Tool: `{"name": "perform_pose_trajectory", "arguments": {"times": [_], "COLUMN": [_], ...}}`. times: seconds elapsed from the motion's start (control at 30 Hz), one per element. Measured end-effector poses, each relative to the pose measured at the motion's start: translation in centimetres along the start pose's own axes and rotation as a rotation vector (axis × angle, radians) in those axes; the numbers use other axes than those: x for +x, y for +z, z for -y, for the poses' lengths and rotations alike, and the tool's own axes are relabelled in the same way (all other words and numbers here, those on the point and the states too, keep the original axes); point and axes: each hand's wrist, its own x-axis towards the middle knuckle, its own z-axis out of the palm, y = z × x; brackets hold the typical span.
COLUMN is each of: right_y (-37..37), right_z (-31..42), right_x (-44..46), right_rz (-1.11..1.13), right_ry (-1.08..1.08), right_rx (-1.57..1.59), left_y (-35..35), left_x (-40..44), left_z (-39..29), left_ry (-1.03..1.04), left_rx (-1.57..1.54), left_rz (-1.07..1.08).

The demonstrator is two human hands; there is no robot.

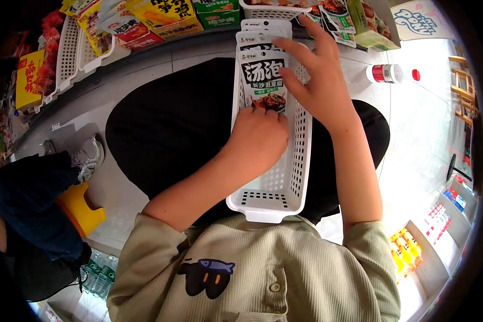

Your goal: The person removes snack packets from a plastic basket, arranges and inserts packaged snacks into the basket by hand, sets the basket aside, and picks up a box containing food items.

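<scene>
The left arm angles inward, its hand point(258, 131) curled knuckles-up over the lower end of the front tofu snack packet point(263, 80), inside the lap-held white perforated basket point(301, 155); its grip is hidden. The right hand point(323, 78) reaches forward, fingers spread apart, by the packet's right edge.

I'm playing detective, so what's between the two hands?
In the head view, part of the front packet and the white basket lie between left hand and right hand.
</scene>
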Motion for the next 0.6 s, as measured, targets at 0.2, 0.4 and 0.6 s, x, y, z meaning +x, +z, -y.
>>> {"name": "perform_pose_trajectory", "arguments": {"times": [0.2, 0.4, 0.6], "right_y": [0.54, 0.57, 0.42], "right_z": [-0.12, -0.35, -1.06], "right_x": [-0.31, -0.16, -0.21], "right_rz": [0.074, 0.03, -0.02], "right_ry": [0.015, 0.02, 0.009], "right_rx": [-0.053, 0.02, 0.064], "left_y": [-0.16, -0.24, -0.62], "left_x": [0.11, -0.2, -0.3], "left_z": [-0.01, -0.11, 0.07], "left_ry": [0.013, 0.024, 0.062], "left_rx": [0.016, 0.007, -0.051], "left_rz": [0.035, 0.018, -0.079]}}
